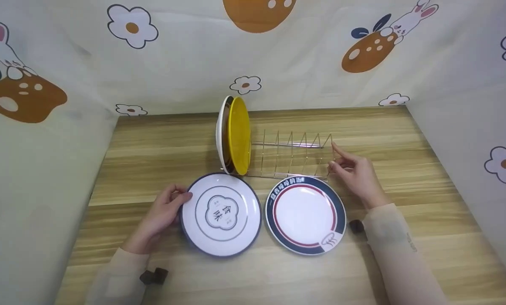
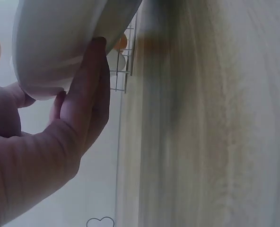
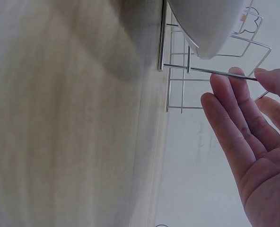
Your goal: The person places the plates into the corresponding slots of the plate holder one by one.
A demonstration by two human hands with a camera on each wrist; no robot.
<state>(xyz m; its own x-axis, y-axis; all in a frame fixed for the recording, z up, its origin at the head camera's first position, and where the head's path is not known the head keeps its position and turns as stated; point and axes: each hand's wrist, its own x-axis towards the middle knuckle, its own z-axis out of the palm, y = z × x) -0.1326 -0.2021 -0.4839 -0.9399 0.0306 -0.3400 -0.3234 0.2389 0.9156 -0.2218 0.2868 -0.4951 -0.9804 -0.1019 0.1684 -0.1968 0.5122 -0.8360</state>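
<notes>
My left hand (image 1: 165,212) pinches the left rim of a white plate (image 1: 244,203) with a blue edge and a flower emblem. In the left wrist view that plate (image 2: 50,47) is tilted, thumb on one face and fingers (image 2: 85,80) behind it. My right hand (image 1: 357,176) pinches the right end of a wire dish rack (image 1: 291,144); the right wrist view shows thumb and fingers on a thin rod of the rack (image 3: 211,72). A yellow plate (image 1: 239,135) and a white dish (image 1: 221,135) stand upright at the rack's left end. What lies between them is mostly hidden.
A white plate with a dark blue border and red ring (image 1: 306,216) is in front of the rack, right of the held plate. The wood-grain table (image 1: 426,169) meets patterned cloth walls (image 1: 185,67) at the back and both sides.
</notes>
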